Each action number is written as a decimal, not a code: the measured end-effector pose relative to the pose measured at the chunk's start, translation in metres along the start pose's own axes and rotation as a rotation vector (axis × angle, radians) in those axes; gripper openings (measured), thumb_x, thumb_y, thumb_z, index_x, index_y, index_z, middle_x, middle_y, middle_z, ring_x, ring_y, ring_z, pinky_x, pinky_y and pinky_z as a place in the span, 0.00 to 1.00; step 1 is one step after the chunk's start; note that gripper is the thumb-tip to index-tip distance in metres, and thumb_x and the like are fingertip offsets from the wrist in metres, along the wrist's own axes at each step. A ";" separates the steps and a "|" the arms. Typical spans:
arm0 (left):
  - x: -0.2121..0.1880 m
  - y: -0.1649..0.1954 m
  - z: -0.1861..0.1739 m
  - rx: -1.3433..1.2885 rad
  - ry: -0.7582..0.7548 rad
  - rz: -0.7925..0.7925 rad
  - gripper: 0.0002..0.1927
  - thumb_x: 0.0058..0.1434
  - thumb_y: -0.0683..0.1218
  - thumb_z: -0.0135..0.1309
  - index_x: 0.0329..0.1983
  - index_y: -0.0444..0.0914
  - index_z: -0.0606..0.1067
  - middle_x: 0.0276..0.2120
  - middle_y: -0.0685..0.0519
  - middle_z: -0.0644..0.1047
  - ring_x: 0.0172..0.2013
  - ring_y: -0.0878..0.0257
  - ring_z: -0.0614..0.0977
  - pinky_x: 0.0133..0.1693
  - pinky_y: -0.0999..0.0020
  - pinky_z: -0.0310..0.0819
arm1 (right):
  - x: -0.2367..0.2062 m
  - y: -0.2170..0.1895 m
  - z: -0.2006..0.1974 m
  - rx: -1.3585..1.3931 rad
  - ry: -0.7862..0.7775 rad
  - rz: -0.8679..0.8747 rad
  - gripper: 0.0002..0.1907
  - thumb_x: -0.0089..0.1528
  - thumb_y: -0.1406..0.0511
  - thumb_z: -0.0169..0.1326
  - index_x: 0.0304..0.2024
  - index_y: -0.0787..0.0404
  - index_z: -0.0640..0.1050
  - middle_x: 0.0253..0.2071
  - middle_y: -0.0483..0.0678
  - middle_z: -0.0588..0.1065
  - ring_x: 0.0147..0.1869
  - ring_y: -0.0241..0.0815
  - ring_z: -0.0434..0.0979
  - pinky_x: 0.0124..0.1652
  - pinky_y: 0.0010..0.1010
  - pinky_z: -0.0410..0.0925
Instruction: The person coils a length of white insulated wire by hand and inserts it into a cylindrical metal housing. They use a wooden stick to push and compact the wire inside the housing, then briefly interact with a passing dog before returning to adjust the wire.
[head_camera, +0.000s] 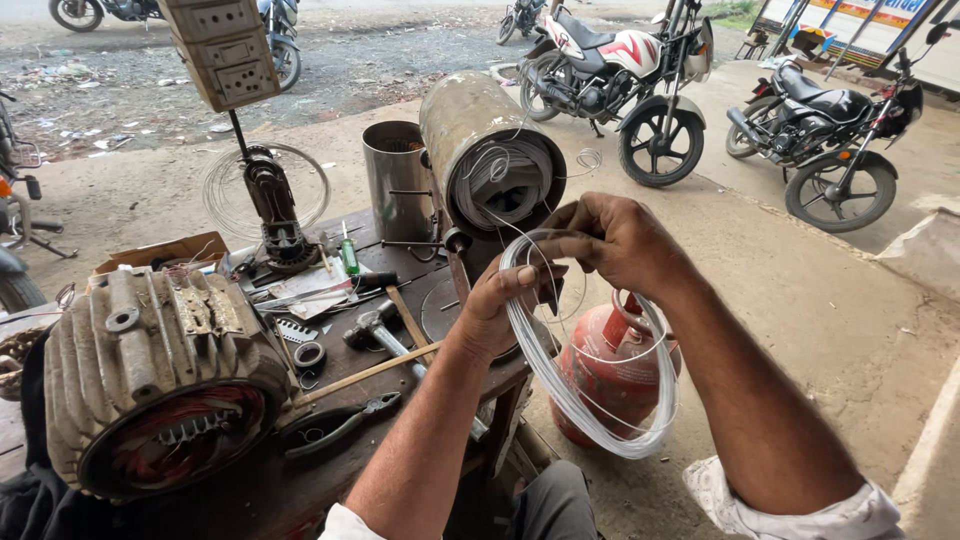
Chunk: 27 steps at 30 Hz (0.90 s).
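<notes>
Both grips are closed on the wire coil (590, 400): left hand (500, 310) pinches the loops near the top, right hand (615, 240) clamps the same bundle just above it. Coil hangs off the surface's right edge, in mid-air over the red cylinder (600, 365), with a strand running back to the drum (490, 150) behind. Looks to me like loose turns could slip and tangle if either pinch eases, since nothing ties them. Pliers (340, 425) and hammer (375, 330) sit well apart on the surface (250, 490), motor (150, 380) at its left.
</notes>
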<state>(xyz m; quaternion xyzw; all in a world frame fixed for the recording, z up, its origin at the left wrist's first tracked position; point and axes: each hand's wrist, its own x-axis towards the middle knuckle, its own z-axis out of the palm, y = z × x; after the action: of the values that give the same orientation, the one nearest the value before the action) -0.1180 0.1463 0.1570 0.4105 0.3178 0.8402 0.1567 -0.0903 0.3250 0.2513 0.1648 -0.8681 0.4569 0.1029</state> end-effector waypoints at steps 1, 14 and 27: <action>0.001 0.002 0.004 -0.034 -0.010 0.040 0.44 0.51 0.60 0.60 0.66 0.29 0.70 0.65 0.41 0.72 0.65 0.54 0.72 0.67 0.58 0.62 | -0.001 -0.001 0.002 0.041 0.020 0.036 0.13 0.59 0.62 0.64 0.36 0.66 0.76 0.35 0.47 0.80 0.28 0.30 0.72 0.27 0.24 0.66; 0.016 0.020 -0.011 -0.105 0.132 0.109 0.58 0.44 0.59 0.63 0.76 0.32 0.56 0.77 0.40 0.57 0.76 0.50 0.58 0.76 0.48 0.44 | -0.102 0.027 0.057 0.484 0.285 -0.024 0.71 0.45 0.35 0.66 0.77 0.63 0.50 0.68 0.60 0.62 0.70 0.52 0.66 0.63 0.46 0.70; 0.011 0.020 -0.033 0.324 0.057 -0.017 0.57 0.44 0.59 0.66 0.76 0.29 0.65 0.64 0.37 0.73 0.53 0.55 0.75 0.60 0.58 0.69 | -0.113 0.049 0.086 -0.162 0.327 -0.074 0.72 0.43 0.47 0.73 0.78 0.64 0.49 0.71 0.64 0.59 0.74 0.58 0.64 0.67 0.48 0.65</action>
<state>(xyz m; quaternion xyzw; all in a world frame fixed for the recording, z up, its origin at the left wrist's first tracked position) -0.1512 0.1240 0.1613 0.4036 0.4567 0.7881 0.0864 -0.0073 0.3018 0.1285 0.1113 -0.8670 0.4023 0.2722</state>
